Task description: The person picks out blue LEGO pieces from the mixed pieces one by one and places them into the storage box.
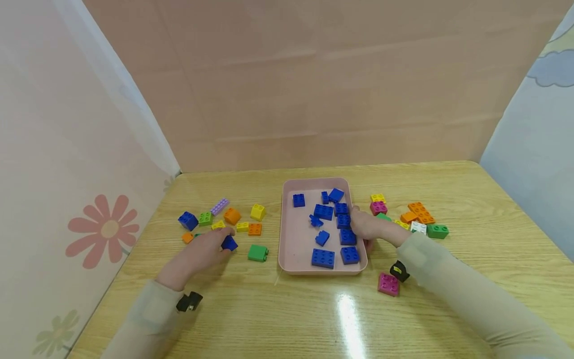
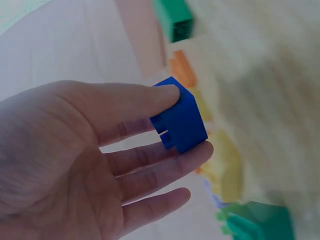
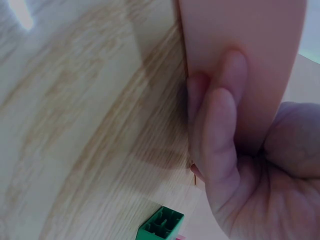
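My left hand (image 1: 204,253) pinches a blue toy brick (image 2: 181,120) between thumb and fingers, with the studs facing the palm in the left wrist view. It is over the loose bricks left of the pink tray (image 1: 296,272). My right hand (image 1: 365,224) grips the tray's right side wall (image 3: 245,30), fingers against the outside and thumb over the rim. Inside the tray lie several blue bricks, among them a long one (image 1: 323,258) near the front and a small one (image 1: 298,200) at the back left.
On the left are a blue brick (image 1: 188,220), a green brick (image 1: 257,253), a yellow brick (image 1: 257,212) and a lilac strip (image 1: 219,206). Right of the tray lie orange bricks (image 1: 421,212), a white brick (image 1: 418,227), a green brick (image 1: 437,231) and a magenta brick (image 1: 388,284).
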The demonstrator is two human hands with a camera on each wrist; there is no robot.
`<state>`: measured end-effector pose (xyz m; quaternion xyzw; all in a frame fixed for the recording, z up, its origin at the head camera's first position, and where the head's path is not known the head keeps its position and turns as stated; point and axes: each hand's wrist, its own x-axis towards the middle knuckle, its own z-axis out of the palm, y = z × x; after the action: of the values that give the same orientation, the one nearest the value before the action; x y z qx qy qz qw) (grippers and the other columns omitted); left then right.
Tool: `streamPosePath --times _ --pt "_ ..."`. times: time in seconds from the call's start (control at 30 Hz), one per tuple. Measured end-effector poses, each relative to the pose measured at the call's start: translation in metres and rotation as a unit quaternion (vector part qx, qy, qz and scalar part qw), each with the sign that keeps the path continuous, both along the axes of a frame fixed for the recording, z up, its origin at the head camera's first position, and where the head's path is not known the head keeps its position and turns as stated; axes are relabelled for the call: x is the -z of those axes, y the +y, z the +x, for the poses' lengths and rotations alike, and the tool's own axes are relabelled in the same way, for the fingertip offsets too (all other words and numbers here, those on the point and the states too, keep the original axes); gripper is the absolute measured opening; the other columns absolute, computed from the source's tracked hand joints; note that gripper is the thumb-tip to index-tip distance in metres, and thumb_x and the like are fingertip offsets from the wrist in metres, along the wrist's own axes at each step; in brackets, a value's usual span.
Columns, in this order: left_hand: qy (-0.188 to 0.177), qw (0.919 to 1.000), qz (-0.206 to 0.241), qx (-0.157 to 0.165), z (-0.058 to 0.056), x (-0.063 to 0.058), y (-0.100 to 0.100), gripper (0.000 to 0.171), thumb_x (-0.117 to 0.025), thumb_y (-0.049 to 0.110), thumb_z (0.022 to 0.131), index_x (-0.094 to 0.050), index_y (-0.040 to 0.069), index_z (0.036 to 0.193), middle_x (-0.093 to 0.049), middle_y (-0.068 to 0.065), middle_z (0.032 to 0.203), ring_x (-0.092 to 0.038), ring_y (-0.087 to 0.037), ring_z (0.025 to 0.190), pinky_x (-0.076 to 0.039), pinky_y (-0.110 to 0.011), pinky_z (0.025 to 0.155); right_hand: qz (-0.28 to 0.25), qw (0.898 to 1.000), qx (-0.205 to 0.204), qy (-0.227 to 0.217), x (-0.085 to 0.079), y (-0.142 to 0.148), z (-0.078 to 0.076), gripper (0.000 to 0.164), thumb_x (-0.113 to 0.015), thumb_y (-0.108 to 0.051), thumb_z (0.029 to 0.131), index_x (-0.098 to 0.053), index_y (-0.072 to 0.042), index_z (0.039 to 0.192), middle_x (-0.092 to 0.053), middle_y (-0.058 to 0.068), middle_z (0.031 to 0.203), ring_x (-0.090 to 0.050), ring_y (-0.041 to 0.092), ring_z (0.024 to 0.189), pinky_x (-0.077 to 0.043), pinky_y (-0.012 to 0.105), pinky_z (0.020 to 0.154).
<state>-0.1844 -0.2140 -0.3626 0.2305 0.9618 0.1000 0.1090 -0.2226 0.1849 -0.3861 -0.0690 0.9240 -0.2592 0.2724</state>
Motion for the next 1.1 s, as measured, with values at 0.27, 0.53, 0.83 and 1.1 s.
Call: streamPosePath --times 0.27,0.53,0.83,1.1 --pt "0.021 0.9989 0.024 0.035 -0.010 -0.014 0.021 0.042 -0.067 0.011 0.092 -0.053 -0.001 0.130 -0.062 -0.017 0.121 -0.062 -0.029 0.105 -0.050 -0.044 0.087 0.005 1.000 -0.003 0.001 -0.001 -0.001 0.000 0.049 -0.024 -0.004 0.104 -0.001 0.021 0.139 -0.057 0.019 0.073 -0.064 0.024 0.048 -0.052 0.031 0.045" --pt "0.002 0.9971 0.024 0.072 -0.033 -0.028 0.055 0.044 -0.065 0.013 0.094 -0.051 -0.001 0.133 -0.059 -0.017 0.126 -0.059 -0.029 0.111 -0.047 -0.043 0.093 0.015 1.000 -0.010 0.014 -0.001 0.000 -0.002 0.049 -0.025 -0.002 0.102 -0.002 0.024 0.136 -0.058 0.018 0.069 -0.063 0.024 0.047 -0.052 0.031 0.045" --pt "0.023 0.9930 0.017 0.115 -0.052 -0.038 0.090 0.041 -0.063 0.016 0.096 -0.052 0.006 0.133 -0.061 -0.010 0.119 -0.061 -0.022 0.099 -0.050 -0.035 0.085 0.009 1.000 0.002 0.000 0.000 -0.001 -0.003 0.050 -0.024 -0.002 0.102 0.001 0.023 0.137 -0.058 0.020 0.068 -0.064 0.027 0.048 -0.052 0.032 0.045" --pt "0.034 0.9889 -0.028 0.142 -0.063 -0.040 0.122 0.045 -0.062 0.021 0.096 -0.050 0.009 0.138 -0.056 -0.012 0.132 -0.059 -0.023 0.113 -0.046 -0.036 0.095 -0.001 1.000 0.007 -0.001 0.002 0.000 -0.002 0.049 -0.025 -0.001 0.102 -0.001 0.022 0.137 -0.057 0.021 0.072 -0.064 0.027 0.048 -0.052 0.033 0.045"
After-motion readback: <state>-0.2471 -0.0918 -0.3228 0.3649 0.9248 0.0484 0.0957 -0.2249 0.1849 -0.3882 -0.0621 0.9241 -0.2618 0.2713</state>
